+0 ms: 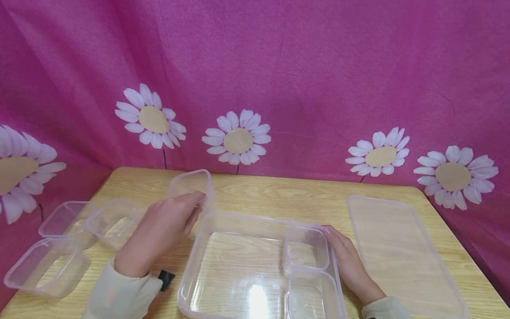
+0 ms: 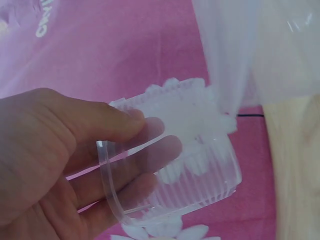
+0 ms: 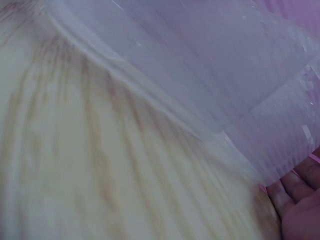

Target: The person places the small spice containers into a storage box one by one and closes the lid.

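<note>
A: Two hands in view. Left hand (image 1: pixel 161 230) grips a small clear tub (image 1: pixel 192 186), thumb outside the wall, fingers inside, held off the table just past the big tray's (image 1: pixel 207 230) far-left corner.

B: Right hand (image 1: pixel 348 261)?

A: Lies along the tray's right wall, fingers curled at the rim, steadying it. Two small tubs already sit inside the tray just left of that hand: inner tub (image 1: pixel 306 248) and near tub (image 1: pixel 312 294). Right wrist view shows little, just fingertips (image 3: pixel 295 192) and blurred plastic.

B: Risks?

A: Probably slip. Tub is slick and the hold is on one wall only, so it could twist out. Its edge could also catch the tray rim and shove the tray if the right hand eases off.

B: Other stuff?

A: Lid (image 1: pixel 398 252) flat to the right of the right hand. Spare tubs (image 1: pixel 59 248) left of the left hand, well apart.
</note>
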`<state>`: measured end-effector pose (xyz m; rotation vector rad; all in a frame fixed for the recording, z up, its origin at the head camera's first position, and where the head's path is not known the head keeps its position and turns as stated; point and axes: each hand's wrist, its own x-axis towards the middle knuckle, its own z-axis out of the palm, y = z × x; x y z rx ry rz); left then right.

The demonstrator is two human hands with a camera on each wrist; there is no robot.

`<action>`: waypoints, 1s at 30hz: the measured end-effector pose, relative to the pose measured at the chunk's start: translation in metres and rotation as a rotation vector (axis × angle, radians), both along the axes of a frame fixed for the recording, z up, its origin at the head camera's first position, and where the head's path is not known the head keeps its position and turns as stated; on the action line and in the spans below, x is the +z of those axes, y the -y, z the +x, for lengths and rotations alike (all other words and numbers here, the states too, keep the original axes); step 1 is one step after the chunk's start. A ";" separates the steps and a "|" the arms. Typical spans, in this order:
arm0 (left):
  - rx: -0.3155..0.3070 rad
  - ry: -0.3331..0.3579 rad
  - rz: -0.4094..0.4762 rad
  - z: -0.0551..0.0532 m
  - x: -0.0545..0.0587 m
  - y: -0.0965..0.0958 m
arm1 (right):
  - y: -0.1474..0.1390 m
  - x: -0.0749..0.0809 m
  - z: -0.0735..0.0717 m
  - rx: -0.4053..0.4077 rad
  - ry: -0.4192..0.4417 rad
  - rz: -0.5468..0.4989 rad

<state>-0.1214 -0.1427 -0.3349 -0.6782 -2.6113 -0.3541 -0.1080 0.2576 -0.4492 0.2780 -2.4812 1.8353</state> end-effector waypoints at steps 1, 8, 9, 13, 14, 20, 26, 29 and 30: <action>-0.006 -0.002 -0.005 0.002 0.001 -0.001 | 0.000 0.000 0.000 0.000 0.003 0.000; -0.058 -0.045 -0.022 0.012 0.006 -0.008 | 0.000 0.000 0.000 -0.005 0.009 0.004; -0.063 -0.052 -0.025 0.013 0.006 -0.008 | 0.000 0.000 0.000 -0.004 0.007 0.005; -0.072 -0.061 -0.030 0.017 0.009 -0.011 | 0.000 0.000 0.000 -0.006 0.000 0.009; -0.073 -0.063 -0.033 0.018 0.009 -0.012 | 0.000 0.000 0.000 -0.003 -0.001 0.009; -0.087 -0.061 -0.052 0.028 0.012 -0.021 | 0.000 0.000 0.001 0.006 -0.008 0.005; -0.089 0.035 -0.097 0.036 0.013 -0.033 | 0.001 0.001 0.001 -0.003 -0.005 0.001; -0.110 0.008 -0.121 0.039 0.012 -0.037 | 0.000 0.001 0.000 0.002 -0.005 -0.004; -0.117 -0.005 -0.125 0.040 0.011 -0.038 | 0.000 0.001 0.000 0.009 -0.007 -0.007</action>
